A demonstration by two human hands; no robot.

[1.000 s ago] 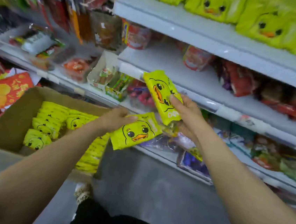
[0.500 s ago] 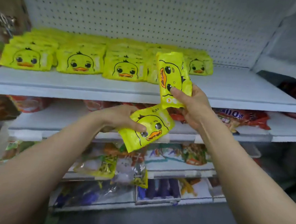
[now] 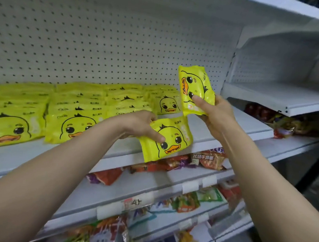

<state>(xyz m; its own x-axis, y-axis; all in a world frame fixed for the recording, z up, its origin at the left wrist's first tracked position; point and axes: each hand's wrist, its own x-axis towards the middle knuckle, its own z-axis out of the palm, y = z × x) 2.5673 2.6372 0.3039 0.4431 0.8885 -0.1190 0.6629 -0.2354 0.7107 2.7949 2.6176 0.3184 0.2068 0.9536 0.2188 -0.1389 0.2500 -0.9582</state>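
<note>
Head view: two duck packs held just right of the stacked row (image 3: 101, 106).
Left grip (image 3: 140, 127) pinches the lower pack (image 3: 169, 141) at the shelf (image 3: 248, 126) edge beside that row; right grip (image 3: 217, 115) pinches the upright pack (image 3: 195, 89) above it. Risk: the lower pack overhangs the edge and could slide off if released early.

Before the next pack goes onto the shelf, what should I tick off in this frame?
1. Left grip holds the lower duck pack: ok.
2. Right grip holds the upper duck pack: ok.
3. Bare shelf to the right of the stacks: ok.
4. Lower duck pack faces like the stacks: ok, slightly tilted.
5. Upper duck pack faces likewise: not ok, its duck lies sideways.
6. Pack seals intact: cannot tell.
</note>
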